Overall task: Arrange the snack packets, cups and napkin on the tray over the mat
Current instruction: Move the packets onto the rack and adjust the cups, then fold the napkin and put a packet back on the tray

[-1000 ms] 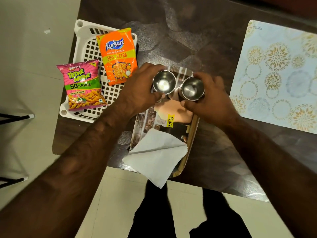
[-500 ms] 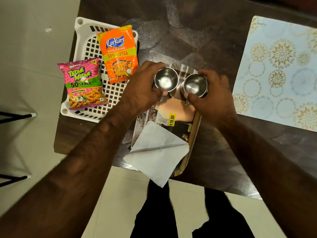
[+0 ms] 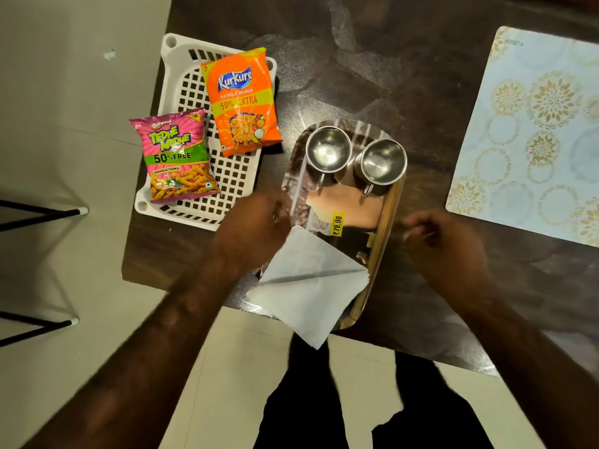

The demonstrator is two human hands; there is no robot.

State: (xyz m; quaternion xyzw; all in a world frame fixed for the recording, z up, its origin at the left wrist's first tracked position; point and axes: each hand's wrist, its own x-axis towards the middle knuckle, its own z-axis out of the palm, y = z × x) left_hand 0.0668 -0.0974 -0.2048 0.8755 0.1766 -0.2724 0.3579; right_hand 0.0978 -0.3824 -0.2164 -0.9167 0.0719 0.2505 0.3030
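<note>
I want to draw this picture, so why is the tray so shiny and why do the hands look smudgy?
In the head view, the steel tray mirrors the room, so its surface shows reflections; bright glare spots sit inside both cups. The left hand and right hand are motion-blurred, the fingers smeared. The packets' print stays sharp. The wide lens bends the table edges.

We note an orange packet (image 3: 243, 102) with a green band; a pink packet (image 3: 177, 155) with a green band; a white lattice basket (image 3: 184, 63); a pale blue mat (image 3: 534, 134) with gold floral medallions; a white napkin (image 3: 311, 283); a yellow price sticker (image 3: 337, 225).
</note>
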